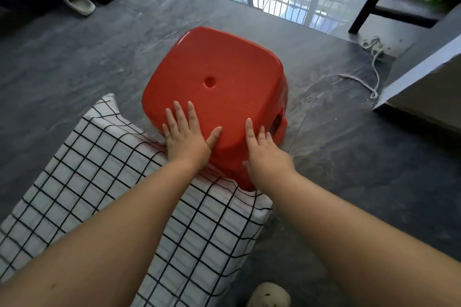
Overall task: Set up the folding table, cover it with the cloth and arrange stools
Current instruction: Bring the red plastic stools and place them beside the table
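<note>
As left hand (185, 138) and right hand (268, 157) lay straight fingers (179, 113) on the red stool (214, 75), checked cloth (99, 182) adjoins.

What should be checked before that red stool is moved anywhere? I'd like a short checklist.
1. Hands on the stool: left hand and right hand lie flat, fingers straight, on the red stool seat. Ok.
2. Table covered: the checked cloth lies over the visible table top. Ok.
3. Stool free of the cloth: its near edge meets the cloth's edge, and any snag is hidden. Cannot tell.
4. Stool legs on the floor: hidden under the seat. Cannot tell.
5. Path to the right: a white cord lies on the floor, apart from the stool. Ok for now.
</note>
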